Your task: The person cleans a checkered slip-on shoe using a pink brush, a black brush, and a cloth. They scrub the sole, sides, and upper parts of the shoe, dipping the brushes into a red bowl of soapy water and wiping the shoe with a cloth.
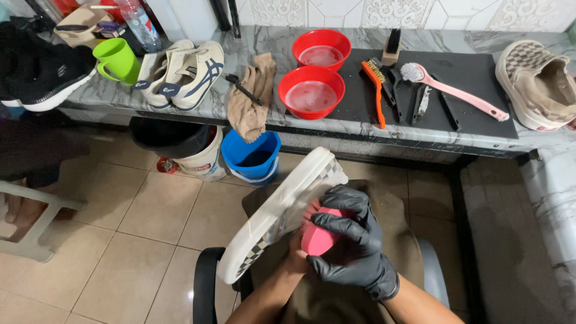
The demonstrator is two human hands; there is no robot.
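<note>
Right hand (354, 246), in a glossy black nitrile glove, has its fingers (348, 207) curled tight round a pink plastic brush (318, 234) — rounded body, red bristle edge pressed against the side of a checkerboard slip-on shoe (282, 216). Left hand (295, 255) is bare and mostly hidden under the shoe; it looks to be propping the shoe from below, but I cannot tell how its fingers are set. The shoe lies tilted over the lap, thick white rubber sole turned up and left, checked canvas showing at both ends. Under it a brown cloth (396, 210) is draped over the knees. Further out, on the grey marbled counter (252, 45): two round red plastic basins (312, 93) with soapy water, a crumpled tan rag (252, 90), a cream pair of sneakers (180, 72), a green mug (117, 60). On a black mat (480, 72) lie an orange-handled wire brush (376, 90) and a long pink-handled brush (456, 90) — the matching checkerboard shoe (537, 84) sits at the far right. A blue bucket (252, 156) stands on the beige tiled floor below.
</note>
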